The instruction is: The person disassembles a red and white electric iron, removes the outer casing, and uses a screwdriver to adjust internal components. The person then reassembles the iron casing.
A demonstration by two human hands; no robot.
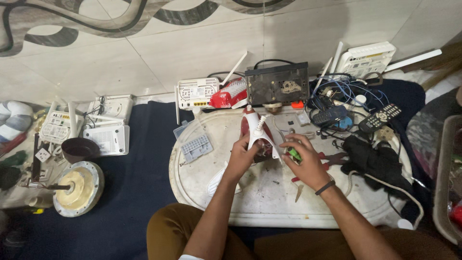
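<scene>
A red-and-white plastic clothes iron lies mid-tray on the oval white tray, long axis running twelve to six, tip at twelve. The left hand clasps its near end; the right hand pinches a green-handled screwdriver at its three o'clock side. Red-handled pliers lie just beyond, a clear plastic parts box at nine.

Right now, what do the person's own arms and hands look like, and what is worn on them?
Both forearms are bare. The left hand wears nothing visible. The right hand has a thin dark band at the wrist. A bit of white sleeve shows at the left arm's bottom edge. No gloves or rings can be made out.
</scene>
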